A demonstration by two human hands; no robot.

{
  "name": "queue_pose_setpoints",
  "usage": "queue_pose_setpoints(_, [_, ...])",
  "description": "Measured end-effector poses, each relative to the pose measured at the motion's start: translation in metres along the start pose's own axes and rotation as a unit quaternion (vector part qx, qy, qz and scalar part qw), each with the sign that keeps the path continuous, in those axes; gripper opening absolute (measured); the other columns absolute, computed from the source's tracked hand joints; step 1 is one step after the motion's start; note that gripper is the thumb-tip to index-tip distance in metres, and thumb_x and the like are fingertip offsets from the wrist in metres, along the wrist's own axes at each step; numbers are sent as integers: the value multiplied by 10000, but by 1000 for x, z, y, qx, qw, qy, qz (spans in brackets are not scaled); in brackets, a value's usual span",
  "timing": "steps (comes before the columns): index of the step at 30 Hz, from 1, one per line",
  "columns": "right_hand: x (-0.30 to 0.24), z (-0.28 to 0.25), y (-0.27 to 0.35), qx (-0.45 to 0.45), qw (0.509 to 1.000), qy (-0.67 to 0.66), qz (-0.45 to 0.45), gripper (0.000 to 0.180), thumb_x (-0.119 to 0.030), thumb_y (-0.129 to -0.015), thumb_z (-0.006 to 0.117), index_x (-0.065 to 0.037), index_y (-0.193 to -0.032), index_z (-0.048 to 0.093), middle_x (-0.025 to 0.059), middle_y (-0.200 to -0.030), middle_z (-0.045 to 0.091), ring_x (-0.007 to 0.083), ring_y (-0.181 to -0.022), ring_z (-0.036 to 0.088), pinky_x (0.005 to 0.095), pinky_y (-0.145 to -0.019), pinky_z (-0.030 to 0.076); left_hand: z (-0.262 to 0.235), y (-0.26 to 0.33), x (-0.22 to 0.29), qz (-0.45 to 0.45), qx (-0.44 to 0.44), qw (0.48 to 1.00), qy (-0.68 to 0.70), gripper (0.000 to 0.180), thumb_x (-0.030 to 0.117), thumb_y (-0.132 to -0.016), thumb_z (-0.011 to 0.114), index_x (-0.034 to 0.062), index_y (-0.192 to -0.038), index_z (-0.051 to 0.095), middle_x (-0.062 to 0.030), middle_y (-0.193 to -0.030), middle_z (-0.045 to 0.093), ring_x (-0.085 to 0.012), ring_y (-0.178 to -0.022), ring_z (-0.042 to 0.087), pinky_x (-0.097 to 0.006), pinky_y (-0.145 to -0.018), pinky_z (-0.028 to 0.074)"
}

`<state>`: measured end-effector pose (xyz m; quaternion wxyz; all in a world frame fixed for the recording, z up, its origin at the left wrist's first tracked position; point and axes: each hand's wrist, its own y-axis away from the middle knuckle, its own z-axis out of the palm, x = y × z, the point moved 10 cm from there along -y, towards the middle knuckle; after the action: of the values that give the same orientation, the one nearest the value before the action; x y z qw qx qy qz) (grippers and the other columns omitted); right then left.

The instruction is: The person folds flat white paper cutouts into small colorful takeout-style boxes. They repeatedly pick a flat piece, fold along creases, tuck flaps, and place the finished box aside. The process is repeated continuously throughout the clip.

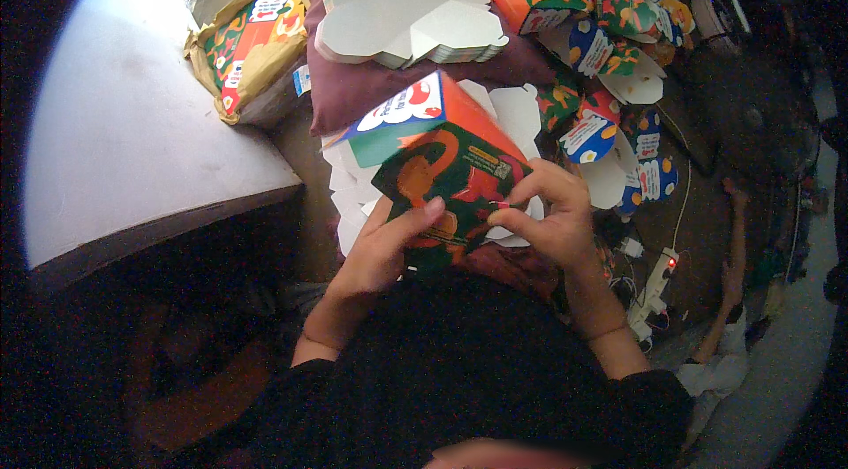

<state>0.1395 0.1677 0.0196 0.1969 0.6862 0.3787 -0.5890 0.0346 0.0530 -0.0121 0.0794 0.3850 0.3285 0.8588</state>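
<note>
Above my lap I hold a printed folding carton (481,164), partly folded into a box, with green, orange-red and blue-and-white panels. My left hand (375,248) grips its lower left side, thumb lying over the dark green panel. Fingers and thumb of my right hand (552,213) pinch the edge at its lower right. Beneath the carton, white flat carton blanks (517,116) stick out on both sides. Farther off, a stack of flat white blanks (406,1) lies on a purple cushion (340,102).
Many folded printed cartons (627,14) are heaped at the far right. A torn brown paper package (252,45) of printed cartons leans by a white table (132,116). At right, a lit power strip (658,288) with cords lies on the floor near another person's arm (729,283).
</note>
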Motion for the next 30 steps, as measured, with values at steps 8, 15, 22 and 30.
queue_pose_setpoints(8, [9, 30, -3, -43, 907, -403, 115, 1064, -87, -598, 797, -130, -1446, 155, 135, -1459, 237, 226, -1292, 331, 367, -1043, 317, 4, -11, 7, 117, -43, 990, -69, 622, 101, -820, 591, 68, -1363, 290, -93, -1308, 386, -221, -1229, 386, -353, -1003, 333])
queue_pose_setpoints(15, [-26, -2, -8, -35, 996, 69, -51, 714, -148, -669, 745, -79, -1311, 441, 185, -1412, 312, 290, -1277, 374, 385, -1038, 320, 26, 4, 24, 219, -117, 960, -127, 361, 42, -897, 469, 52, -1255, 427, -97, -1248, 473, -180, -1186, 432, -329, -996, 337])
queue_pose_setpoints(22, [-39, 2, -15, -83, 977, 136, -141, 298, -61, -739, 611, 7, -1027, 643, 167, -962, 666, 285, -912, 656, 322, -809, 496, 32, -7, -3, 72, -191, 969, -137, 358, 142, -885, 513, 6, -1213, 468, -100, -1213, 484, -167, -1136, 463, -299, -953, 376])
queue_pose_setpoints(30, [-42, -23, -11, 19, 980, 166, -107, 324, -14, -779, 588, -41, -1099, 632, 159, -928, 665, 264, -784, 669, 313, -663, 529, 31, -8, -15, 7, -190, 982, -13, 668, 233, -773, 716, -3, -1302, 383, -110, -1220, 518, -193, -1110, 513, -327, -934, 424])
